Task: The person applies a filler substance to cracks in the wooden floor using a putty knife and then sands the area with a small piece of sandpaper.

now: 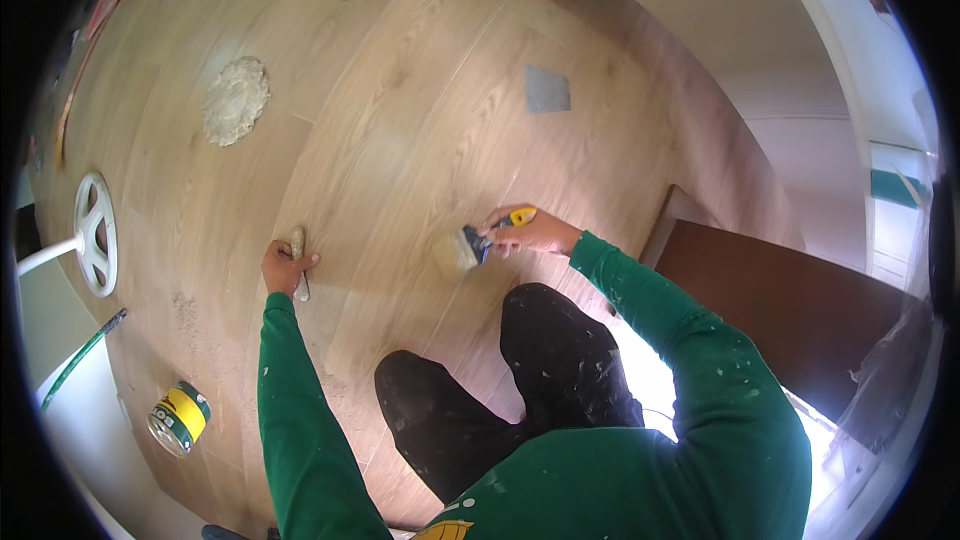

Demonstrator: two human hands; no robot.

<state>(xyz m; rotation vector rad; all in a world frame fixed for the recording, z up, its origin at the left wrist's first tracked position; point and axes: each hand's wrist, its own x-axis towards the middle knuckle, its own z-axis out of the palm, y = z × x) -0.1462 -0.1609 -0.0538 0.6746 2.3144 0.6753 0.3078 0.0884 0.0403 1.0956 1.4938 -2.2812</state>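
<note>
My right hand (pixel 528 231) is closed around the yellow and black handle of a paintbrush (pixel 463 250). The brush's wide, pale bristles point left and reach down to the wood-look plank floor (pixel 390 190). Off to the left, my left hand (pixel 286 268) grips a pale, crusted, stick-shaped tool (pixel 299 258); its exact kind does not show. That tool stands out above and below my fingers, close to the floor. Dark trousers with light spots cover my bent knees, between and below the two hands.
A round, crusted pale slab (pixel 237 102) and a grey square sheet (pixel 548 90) lie farther off. Leftward are a white spoked base (pixel 95 235) with a pole, a green-handled stick (pixel 85 358) and a yellow-green can (pixel 180 418). A brown panel (pixel 785 300) stands close on the right.
</note>
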